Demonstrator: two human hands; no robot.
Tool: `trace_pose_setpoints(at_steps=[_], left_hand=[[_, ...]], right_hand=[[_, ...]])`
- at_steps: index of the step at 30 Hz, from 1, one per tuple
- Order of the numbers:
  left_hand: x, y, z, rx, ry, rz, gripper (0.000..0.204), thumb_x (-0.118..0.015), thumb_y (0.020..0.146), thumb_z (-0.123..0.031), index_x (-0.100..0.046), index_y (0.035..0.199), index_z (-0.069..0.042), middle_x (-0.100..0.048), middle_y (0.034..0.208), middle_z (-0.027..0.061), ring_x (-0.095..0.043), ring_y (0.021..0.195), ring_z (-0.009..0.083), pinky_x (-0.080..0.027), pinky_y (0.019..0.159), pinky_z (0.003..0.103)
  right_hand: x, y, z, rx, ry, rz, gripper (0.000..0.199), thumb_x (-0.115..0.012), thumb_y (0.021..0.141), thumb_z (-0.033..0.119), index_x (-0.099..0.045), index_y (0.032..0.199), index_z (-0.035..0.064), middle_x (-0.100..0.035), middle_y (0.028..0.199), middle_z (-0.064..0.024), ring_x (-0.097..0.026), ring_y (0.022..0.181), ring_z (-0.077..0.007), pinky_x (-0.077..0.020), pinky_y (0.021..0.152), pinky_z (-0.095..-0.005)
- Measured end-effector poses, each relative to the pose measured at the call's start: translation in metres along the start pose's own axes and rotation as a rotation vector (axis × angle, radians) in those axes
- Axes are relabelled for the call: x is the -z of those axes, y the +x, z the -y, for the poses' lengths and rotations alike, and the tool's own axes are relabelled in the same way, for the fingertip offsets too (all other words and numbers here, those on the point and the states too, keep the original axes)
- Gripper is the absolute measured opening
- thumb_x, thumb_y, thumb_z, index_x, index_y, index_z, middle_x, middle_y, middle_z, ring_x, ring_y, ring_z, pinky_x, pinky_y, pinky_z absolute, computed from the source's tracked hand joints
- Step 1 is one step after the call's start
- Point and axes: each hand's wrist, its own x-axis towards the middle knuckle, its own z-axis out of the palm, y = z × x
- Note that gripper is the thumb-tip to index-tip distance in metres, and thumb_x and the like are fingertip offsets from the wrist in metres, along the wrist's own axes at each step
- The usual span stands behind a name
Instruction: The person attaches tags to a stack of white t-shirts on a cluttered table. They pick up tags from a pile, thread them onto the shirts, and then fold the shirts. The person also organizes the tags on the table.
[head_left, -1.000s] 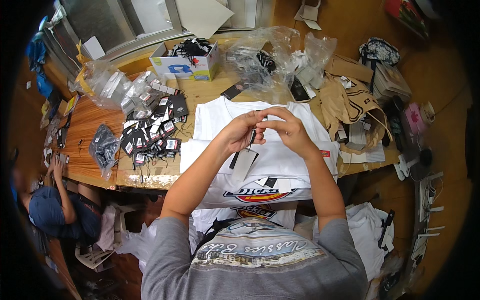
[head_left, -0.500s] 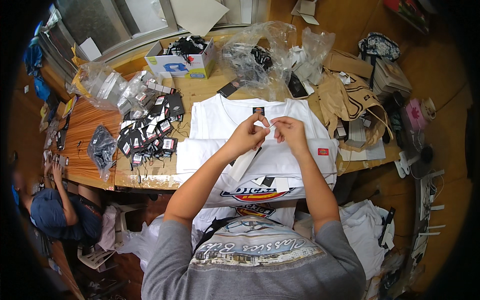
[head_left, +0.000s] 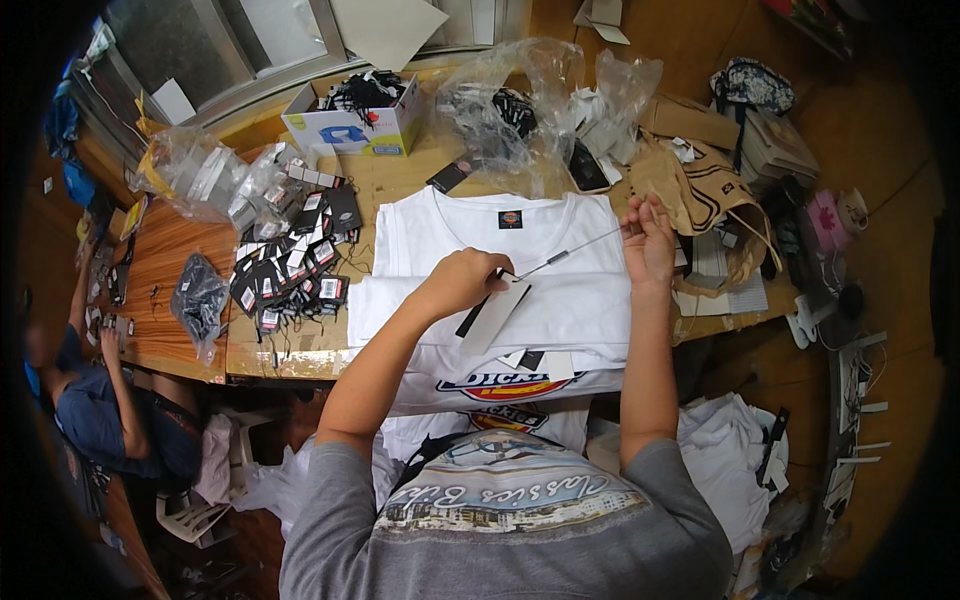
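Note:
My left hand (head_left: 465, 283) pinches the top of a hang tag (head_left: 497, 318), a long white card with a black one behind it. From there a tag string (head_left: 598, 239) with a small dark plastic piece on it stretches up to the right. Its far end is between the closed fingers of my right hand (head_left: 650, 238). Below both hands lies a folded white T-shirt (head_left: 590, 300) with a black neck label (head_left: 510, 219). More folded white shirts with a printed logo (head_left: 510, 384) stick out at the table's front edge.
Left of the shirt is a heap of black hang tags (head_left: 290, 265). Behind stand a box of black strings (head_left: 350, 115) and a clear plastic bag (head_left: 515, 110). A phone (head_left: 588, 165) and brown paper bag (head_left: 715, 195) are right. Another person (head_left: 110, 420) sits far left.
My right hand has moved up and to the right, away from my left, drawing the string out straight. My left hand has shifted slightly down and left with the hang tag.

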Motion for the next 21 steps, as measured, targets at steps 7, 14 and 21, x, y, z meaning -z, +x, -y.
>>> trace_pose_setpoints(at_steps=[7,14,21], left_hand=[[-0.021,0.053,-0.023,-0.207,-0.288,-0.420,0.011,-0.055,0.066,0.004,-0.053,0.077,0.000,-0.051,0.081,0.0105,-0.053,0.070,0.0228,-0.043,0.060,0.030],[-0.095,0.077,0.059,0.087,0.116,-0.471,0.022,-0.051,0.061,0.003,-0.054,0.083,-0.002,-0.050,0.090,0.0126,-0.046,0.087,0.0275,-0.040,0.075,0.034],[-0.090,0.080,0.081,0.052,0.359,-0.417,0.013,-0.048,0.066,-0.001,-0.052,0.078,0.002,-0.049,0.084,0.0123,-0.048,0.084,0.0243,-0.046,0.066,0.029]], right_hand=[[-0.051,-0.026,0.063,0.374,-0.103,0.167,0.012,-0.056,0.075,0.007,-0.053,0.087,0.0042,-0.057,0.078,-0.0079,-0.049,0.057,-0.0101,-0.0412,0.055,-0.0224],[-0.011,-0.007,0.008,0.017,-1.052,0.220,0.009,-0.056,0.071,0.004,-0.060,0.078,-0.0004,-0.058,0.066,-0.0024,-0.047,0.051,-0.0056,-0.0376,0.046,-0.0172],[0.021,-0.015,-0.098,0.030,-1.437,0.384,0.009,-0.060,0.066,0.009,-0.060,0.071,0.0014,-0.059,0.065,-0.0113,-0.057,0.059,-0.0215,-0.0435,0.055,-0.0291]])
